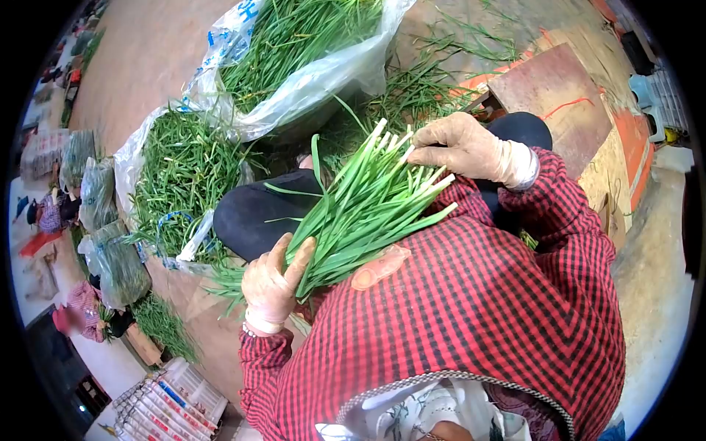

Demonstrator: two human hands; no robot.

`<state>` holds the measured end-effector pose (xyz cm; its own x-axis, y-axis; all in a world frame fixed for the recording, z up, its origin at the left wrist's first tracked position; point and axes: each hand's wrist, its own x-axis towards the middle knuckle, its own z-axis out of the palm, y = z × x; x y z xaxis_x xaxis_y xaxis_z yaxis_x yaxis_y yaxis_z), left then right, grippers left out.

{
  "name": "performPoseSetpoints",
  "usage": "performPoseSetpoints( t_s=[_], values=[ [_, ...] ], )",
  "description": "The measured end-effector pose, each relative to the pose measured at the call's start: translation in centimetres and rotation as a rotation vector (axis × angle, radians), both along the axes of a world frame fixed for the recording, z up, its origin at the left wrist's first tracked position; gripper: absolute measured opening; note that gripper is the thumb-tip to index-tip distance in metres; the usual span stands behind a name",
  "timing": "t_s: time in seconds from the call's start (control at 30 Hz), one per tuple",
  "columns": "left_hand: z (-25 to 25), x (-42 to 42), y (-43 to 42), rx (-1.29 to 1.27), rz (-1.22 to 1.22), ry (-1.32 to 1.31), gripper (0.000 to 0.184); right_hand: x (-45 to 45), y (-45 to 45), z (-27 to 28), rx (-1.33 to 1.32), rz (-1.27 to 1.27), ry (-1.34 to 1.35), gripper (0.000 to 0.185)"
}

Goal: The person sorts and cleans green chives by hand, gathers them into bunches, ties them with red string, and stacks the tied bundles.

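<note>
Across the checked lap, the left hand (pixel 272 285), thumb and forefinger parted around the leaves, and the right hand (pixel 469 149), pinching a pale stalk end, held the green bunch (pixel 360 206), beyond which an open plastic bag (pixel 323 81) bulged with greens.

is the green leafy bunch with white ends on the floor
No, the bunch lies over red checked clothing, between left hand and right hand.
</note>
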<state>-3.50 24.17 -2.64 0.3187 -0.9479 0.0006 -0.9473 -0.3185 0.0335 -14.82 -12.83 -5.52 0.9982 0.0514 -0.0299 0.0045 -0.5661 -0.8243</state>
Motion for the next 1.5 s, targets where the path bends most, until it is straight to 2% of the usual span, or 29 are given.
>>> performPoseSetpoints(
  t_s=[0.17,0.23,0.27,0.3,0.33,0.43,0.5,0.53,0.6,0.63,0.67,0.7,0.77,0.9,0.97,1.03,1.13,1.17,1.23,1.3,1.33,1.37,1.43,1.47,1.5],
  values=[
    [-0.4,-0.1,-0.5,-0.037,-0.003,0.025,0.068,-0.4,-0.9,-0.5,-0.129,-0.085,-0.021,0.024],
    [-0.3,-0.1,-0.5,-0.047,-0.001,0.042,0.069,-0.8,-2.1,-1.1,-0.153,-0.199,0.024,0.023],
    [-0.3,0.0,-0.4,-0.032,0.001,0.055,0.071,-1.0,-2.7,-1.5,-0.147,-0.282,0.007,0.022],
    [-0.4,0.1,-0.4,-0.019,0.003,0.066,0.072,-1.4,-3.8,-2.9,-0.173,-0.408,-0.190,0.023],
    [-0.4,0.1,-0.3,-0.021,0.004,0.068,0.072,-1.6,-6.3,-3.6,-0.350,-0.537,-0.123,0.023],
    [-0.3,0.0,0.6,0.005,0.022,0.058,0.074,-3.1,-12.7,-4.8,-0.519,-0.760,0.002,0.028],
    [-0.4,-0.1,0.6,0.006,0.046,0.067,0.075,-3.3,-13.6,-4.8,-0.439,-0.689,0.134,0.034],
    [-0.5,-0.2,0.5,0.005,0.044,0.070,0.075,-2.4,-10.8,-3.4,-0.161,-0.672,0.221,0.037],
    [-0.6,-0.2,0.1,-0.008,0.037,0.047,0.074,-0.9,-5.8,-1.7,0.019,-0.252,0.143,0.037],
    [-0.6,-0.2,-0.1,-0.007,0.032,0.047,0.074,-0.4,-3.3,-0.9,0.160,-0.124,0.192,0.037],
    [-0.4,-0.1,-0.3,0.008,0.028,0.047,0.074,0.0,-1.5,-0.8,0.165,-0.008,0.220,0.031],
    [-0.3,-0.1,-0.3,0.025,0.025,0.047,0.073,0.4,0.0,-1.5,0.144,0.020,0.243,0.032],
    [-0.2,-0.2,0.0,0.030,0.023,0.041,0.071,0.6,1.3,-2.8,0.292,0.039,0.248,0.030],
    [-0.6,-0.3,0.7,0.013,0.045,0.064,0.067,0.5,1.9,-3.8,0.389,0.044,0.248,0.029],
    [-0.7,-0.3,0.6,0.008,0.048,0.067,0.066,0.2,2.5,-3.6,0.591,-0.065,0.289,0.035],
    [-0.9,-0.3,0.4,-0.006,0.050,0.068,0.065,-0.5,2.5,-4.6,0.606,-0.094,0.312,0.032],
    [-0.8,-0.4,0.4,0.024,0.030,0.074,0.065,-1.2,1.9,-4.8,-0.066,-0.143,-0.075,0.019],
    [-0.8,-0.4,0.5,0.020,0.041,0.067,0.067,-1.1,1.1,-4.9,-0.104,-0.201,-0.168,0.015],
    [-0.9,-0.4,0.6,0.013,0.050,0.059,0.068,-1.3,-1.9,-4.4,-0.198,-0.325,-0.127,0.015],
    [-1.0,-0.5,1.0,-0.001,0.105,0.069,0.072,-1.6,-5.8,-4.9,-0.507,-0.489,0.123,0.021],
    [-1.0,-0.5,1.1,-0.015,0.101,0.072,0.073,-1.5,-7.7,-4.7,-0.629,-0.392,0.377,0.034],
    [-1.1,-0.4,1.0,-0.019,0.102,0.067,0.073,-1.5,-7.6,-5.4,-0.632,-0.393,0.370,0.034],
    [-2.1,-0.2,0.5,-0.206,0.175,0.305,0.070,-0.9,-5.5,-6.6,-0.235,-0.401,0.125,0.054],
    [-2.6,-0.2,0.4,-0.215,0.242,0.381,0.066,0.4,-2.8,-2.7,0.290,-0.335,0.408,0.068],
    [-2.7,-0.2,-0.3,-0.269,0.300,0.472,0.060,0.9,-1.1,-1.6,0.403,-0.272,0.447,0.063]
  ],
)
